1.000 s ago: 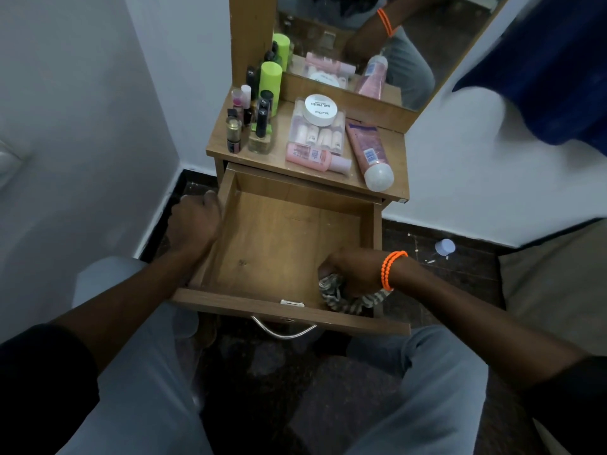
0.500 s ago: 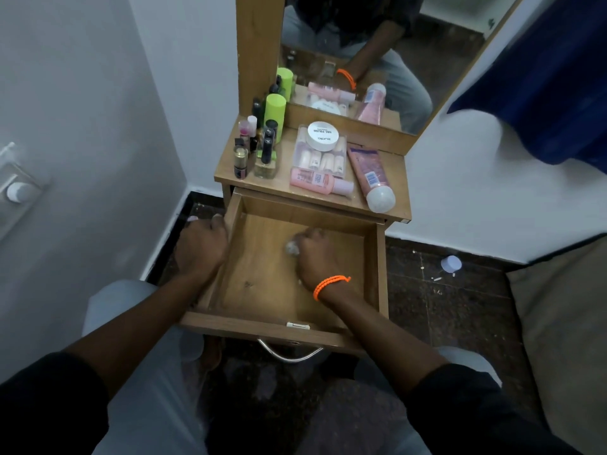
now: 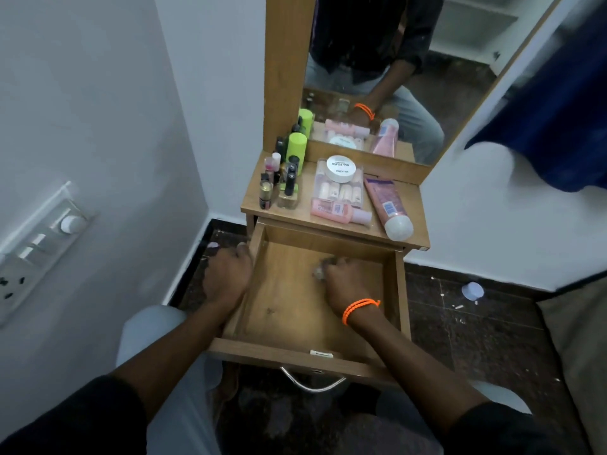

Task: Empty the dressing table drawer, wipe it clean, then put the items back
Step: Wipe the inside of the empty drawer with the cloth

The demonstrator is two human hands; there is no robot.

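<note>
- Wiping now: right hand [image 3: 341, 282], clenched on a cloth [image 3: 318, 272], has moved from the drawer's [image 3: 295, 351] front right corner to mid-floor near the back edge.
- Left hand [image 3: 226, 277] still grips the left wall.
- Drawer is empty; cosmetics [image 3: 338, 192] wait on the tabletop [image 3: 410, 208].

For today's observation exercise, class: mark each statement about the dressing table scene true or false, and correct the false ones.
1. The drawer is pulled open. True.
2. The right hand presses a cloth inside the drawer. True.
3. The left hand rests on the tabletop. False: it grips the drawer's left side.
4. The pink tube stands upright. False: it lies flat on the tabletop.
5. An orange band circles the right wrist. True.
</note>
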